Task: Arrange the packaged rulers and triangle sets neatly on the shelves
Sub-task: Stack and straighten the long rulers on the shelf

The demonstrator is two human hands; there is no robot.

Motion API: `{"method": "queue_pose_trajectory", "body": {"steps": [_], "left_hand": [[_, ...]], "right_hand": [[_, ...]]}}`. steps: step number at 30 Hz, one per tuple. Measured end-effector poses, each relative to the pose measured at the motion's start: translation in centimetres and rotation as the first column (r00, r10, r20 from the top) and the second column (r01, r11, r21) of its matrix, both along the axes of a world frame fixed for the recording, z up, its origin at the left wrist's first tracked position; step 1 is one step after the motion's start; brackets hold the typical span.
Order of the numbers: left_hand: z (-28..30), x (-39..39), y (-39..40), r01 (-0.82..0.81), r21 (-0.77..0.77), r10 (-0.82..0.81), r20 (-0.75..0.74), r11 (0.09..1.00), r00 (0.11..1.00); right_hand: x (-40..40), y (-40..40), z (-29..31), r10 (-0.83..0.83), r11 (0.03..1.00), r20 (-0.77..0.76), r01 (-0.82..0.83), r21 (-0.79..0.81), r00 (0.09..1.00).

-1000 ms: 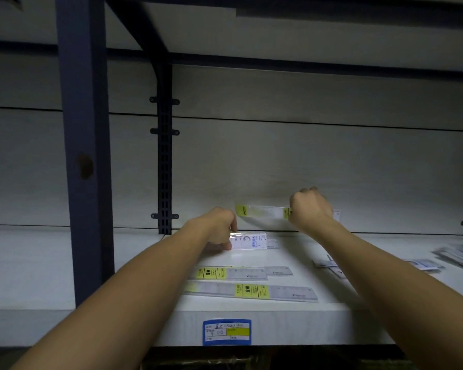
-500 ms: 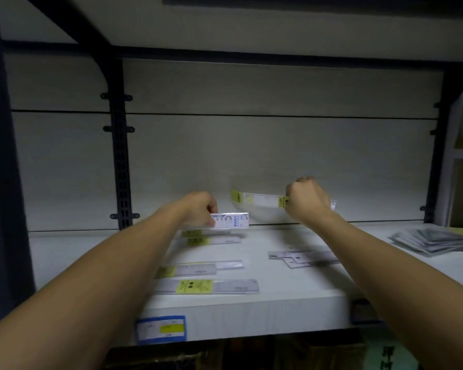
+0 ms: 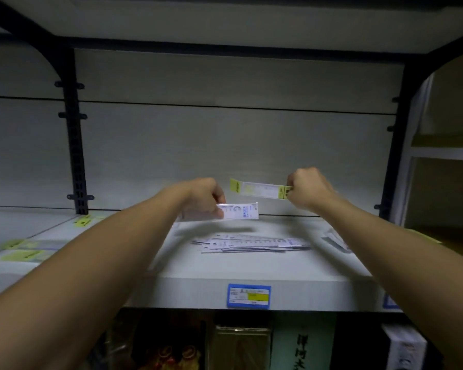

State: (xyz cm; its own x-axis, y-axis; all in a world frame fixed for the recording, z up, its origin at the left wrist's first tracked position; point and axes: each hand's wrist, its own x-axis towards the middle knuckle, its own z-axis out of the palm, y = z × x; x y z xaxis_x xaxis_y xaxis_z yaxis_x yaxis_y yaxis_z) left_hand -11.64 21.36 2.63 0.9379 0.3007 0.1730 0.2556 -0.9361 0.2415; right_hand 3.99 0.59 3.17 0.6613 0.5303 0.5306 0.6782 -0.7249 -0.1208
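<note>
Aloft, left hand clamped on a white-and-blue packaged ruler, right hand on a clear yellow-tabbed ruler.

The shelf is pale grey with black posts. One ruler pack has yellow ends. The other pack is white with blue print. The tag is blue and yellow.
</note>
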Motion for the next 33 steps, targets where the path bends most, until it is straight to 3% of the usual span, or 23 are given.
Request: {"method": "queue_pose_trajectory", "body": {"steps": [7,19,27,30,33], "left_hand": [[-1.7,2.8,-5.8,0.166,-0.116,-0.181,-0.128,0.979,0.975],[-2.6,3.9,-7.6,0.155,0.071,-0.139,-0.192,0.985,0.971],[-1.1,2.4,-5.2,0.088,0.014,-0.087,-0.039,0.996,0.995],[-0.3,0.3,-3.3,0.016,0.071,-0.018,0.037,0.997,0.999],[0.4,-2.5,-0.5,-0.073,0.145,0.042,0.207,0.987,0.977]], "right_hand": [[0.5,-2.6,0.7,0.010,0.998,-0.025,-0.009,0.054,1.000],[1.0,-4.0,0.3,0.006,0.998,-0.035,-0.003,0.067,0.999],[0.8,-2.3,0.1,0.063,0.997,-0.113,-0.057,0.056,0.992],[-0.3,-0.7,0.1,0.085,0.996,-0.126,-0.079,0.048,0.988],[-2.2,1.6,-0.1,0.127,0.992,-0.148,-0.121,0.047,0.981]]}}
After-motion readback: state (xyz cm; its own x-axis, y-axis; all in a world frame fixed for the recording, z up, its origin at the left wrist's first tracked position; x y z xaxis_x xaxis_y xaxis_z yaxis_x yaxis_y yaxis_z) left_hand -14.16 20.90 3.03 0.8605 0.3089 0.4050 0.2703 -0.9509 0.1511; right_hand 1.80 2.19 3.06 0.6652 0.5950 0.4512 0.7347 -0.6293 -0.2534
